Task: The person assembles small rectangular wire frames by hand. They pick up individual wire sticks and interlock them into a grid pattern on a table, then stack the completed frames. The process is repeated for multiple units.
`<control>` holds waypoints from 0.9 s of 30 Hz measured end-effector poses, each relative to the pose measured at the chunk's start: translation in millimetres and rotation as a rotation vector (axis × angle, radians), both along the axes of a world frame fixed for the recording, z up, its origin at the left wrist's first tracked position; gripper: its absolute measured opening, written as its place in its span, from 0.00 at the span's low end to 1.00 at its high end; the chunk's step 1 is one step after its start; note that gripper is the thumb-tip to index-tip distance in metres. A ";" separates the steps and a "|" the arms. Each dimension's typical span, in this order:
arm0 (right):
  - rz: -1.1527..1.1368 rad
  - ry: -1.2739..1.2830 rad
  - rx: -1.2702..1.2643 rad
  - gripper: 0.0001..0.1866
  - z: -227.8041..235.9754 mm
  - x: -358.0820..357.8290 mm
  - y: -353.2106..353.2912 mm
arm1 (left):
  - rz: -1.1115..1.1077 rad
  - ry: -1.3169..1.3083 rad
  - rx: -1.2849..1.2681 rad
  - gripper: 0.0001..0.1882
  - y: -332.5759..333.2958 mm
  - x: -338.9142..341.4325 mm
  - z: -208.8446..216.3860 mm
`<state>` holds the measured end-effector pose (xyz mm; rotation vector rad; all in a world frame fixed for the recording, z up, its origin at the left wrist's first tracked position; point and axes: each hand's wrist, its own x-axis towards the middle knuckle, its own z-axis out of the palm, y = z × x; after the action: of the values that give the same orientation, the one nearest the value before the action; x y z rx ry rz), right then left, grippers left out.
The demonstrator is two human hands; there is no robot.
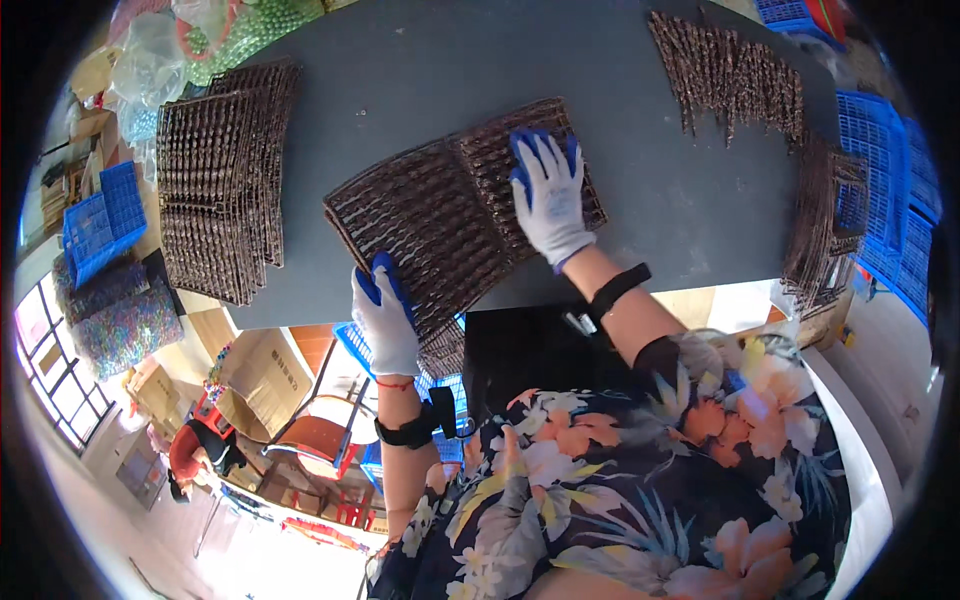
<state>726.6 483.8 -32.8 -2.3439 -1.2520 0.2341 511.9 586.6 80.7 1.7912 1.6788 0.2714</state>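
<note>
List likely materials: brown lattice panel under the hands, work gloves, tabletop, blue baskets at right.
Brown lattice panel: maybe plastic or woven fibre; twisted strands, slight sheen, unsettled.
Work gloves: probably knit fabric, matte white; blue finger areas suggest rubbery coating.
Tabletop: smooth dark grey, perhaps laminate or painted.
Blue baskets: likely moulded plastic; uniform colour, regular grid.

A small workshop: grey worktable (690, 220), blue crates (880, 180), cardboard boxes (265, 385).
</note>
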 end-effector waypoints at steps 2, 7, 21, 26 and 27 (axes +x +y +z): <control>-0.068 -0.061 -0.153 0.31 -14.2 -24.1 -1.4 | -0.006 -0.067 -0.081 0.22 -6.8 4.0 12.3; -0.121 -0.107 -0.271 0.30 -28.9 -29.4 10.3 | -0.122 0.017 0.107 0.20 -69.9 1.6 53.2; -0.372 0.626 0.285 0.22 44.6 -41.6 -10.0 | -0.050 -0.060 -0.042 0.21 -9.3 25.3 36.7; -0.311 0.802 0.023 0.25 30.9 -70.6 14.3 | -0.101 -0.045 0.001 0.21 -18.8 26.1 54.2; -0.262 0.778 0.027 0.25 25.1 -70.7 14.9 | -0.105 0.045 -0.006 0.21 -16.5 30.3 64.6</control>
<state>655.9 498.6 -7.8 -2.0291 -0.5588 0.9203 542.3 570.1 145.3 1.8874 1.6077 0.1813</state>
